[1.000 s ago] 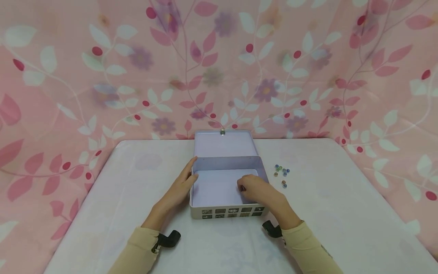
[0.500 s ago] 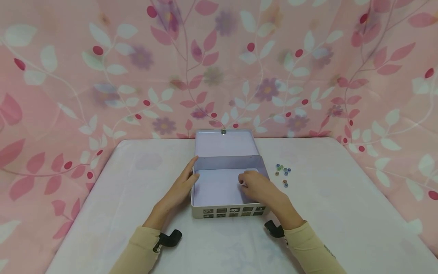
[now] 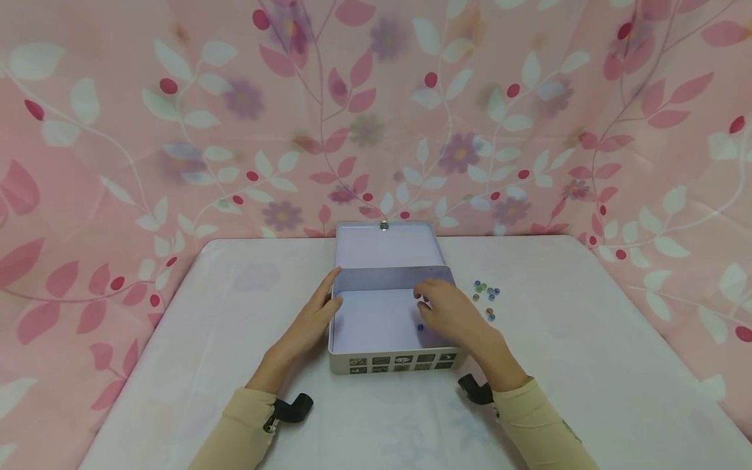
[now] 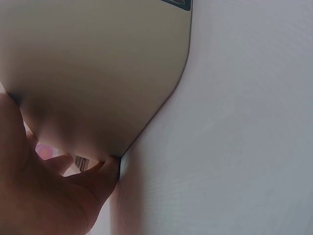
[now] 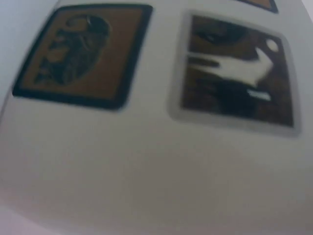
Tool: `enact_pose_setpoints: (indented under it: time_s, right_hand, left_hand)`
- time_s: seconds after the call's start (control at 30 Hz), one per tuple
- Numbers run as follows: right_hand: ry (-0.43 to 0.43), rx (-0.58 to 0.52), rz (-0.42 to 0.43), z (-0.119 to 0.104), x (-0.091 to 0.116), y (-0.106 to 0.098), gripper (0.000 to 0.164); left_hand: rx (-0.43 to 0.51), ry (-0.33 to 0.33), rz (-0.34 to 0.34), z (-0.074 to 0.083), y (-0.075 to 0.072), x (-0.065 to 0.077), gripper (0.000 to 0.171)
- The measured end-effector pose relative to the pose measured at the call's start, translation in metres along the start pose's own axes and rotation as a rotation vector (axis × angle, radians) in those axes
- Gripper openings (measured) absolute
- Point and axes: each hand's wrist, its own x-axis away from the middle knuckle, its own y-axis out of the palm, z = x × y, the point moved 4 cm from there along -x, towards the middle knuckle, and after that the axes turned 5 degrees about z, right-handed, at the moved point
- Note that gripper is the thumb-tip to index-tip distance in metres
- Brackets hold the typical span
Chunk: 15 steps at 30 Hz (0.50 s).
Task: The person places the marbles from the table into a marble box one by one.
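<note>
Head view: the left hand (image 3: 302, 329) rests ungrasping against the left side of the box (image 3: 370, 320); the right hand (image 3: 451, 310), fingers loosely parted, hovers near a blue marble (image 3: 420, 328) inside.

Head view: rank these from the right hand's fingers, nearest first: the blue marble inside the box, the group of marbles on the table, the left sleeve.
1. Blue marble: inside the box, close by the right hand.
2. Group of marbles: right of the box.
3. Left sleeve: lower left.
</note>
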Motion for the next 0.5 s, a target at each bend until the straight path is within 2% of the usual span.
enact_pose_setpoints:
  time_s: [0.17, 0.33, 0.5]
  right_hand:
    - [-0.016, 0.006, 0.044, 0.004, 0.000, -0.010, 0.014]
    - [-0.004, -0.021, 0.091, 0.012, 0.001, -0.020, 0.013]
    - [0.047, -0.027, 0.151, 0.022, 0.002, -0.030, 0.017]
  left_hand:
    - [-0.012, 0.026, 0.024, -0.012, 0.001, -0.004, 0.060]
    - [-0.018, 0.037, 0.039, -0.011, 0.001, -0.004, 0.060]
    - [-0.025, 0.028, 0.036, -0.010, 0.001, -0.003, 0.060]
